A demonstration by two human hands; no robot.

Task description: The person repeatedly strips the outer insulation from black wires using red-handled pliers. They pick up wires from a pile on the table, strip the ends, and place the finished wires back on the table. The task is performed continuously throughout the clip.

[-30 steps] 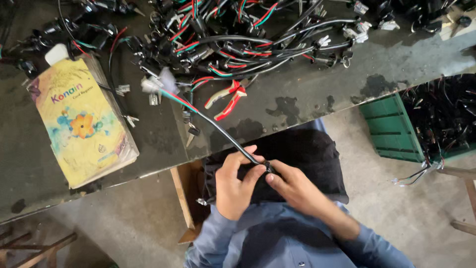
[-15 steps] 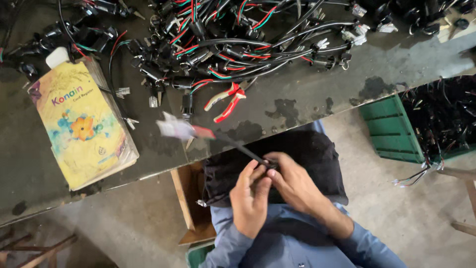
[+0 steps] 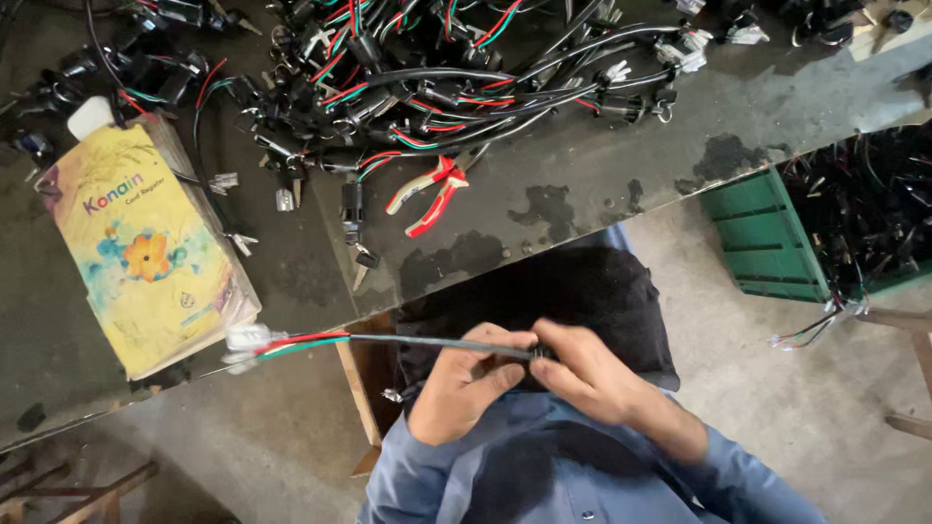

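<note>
My left hand point(image 3: 466, 388) and my right hand point(image 3: 592, 374) meet over my lap and together grip one end of a black sheathed cable point(image 3: 427, 342). The cable runs out to the left, nearly level. Its far end splits into red and green wires with white connectors point(image 3: 248, 344), which hang just past the edge of the dark workbench point(image 3: 582, 204). I cannot see what sits between my fingertips. My sleeves are blue and a black cloth point(image 3: 544, 301) covers my lap.
A tangle of black cables with red and green wires point(image 3: 417, 78) covers the bench's far side. Red-handled pliers point(image 3: 427, 194) lie near the middle. A yellow notebook point(image 3: 146, 247) sits at the left. A green crate of wiring point(image 3: 835, 223) stands on the floor at the right.
The cable's free end has swung down and left, from pointing up over the bench to lying almost level at its edge. Both hands stayed together on the near end.
</note>
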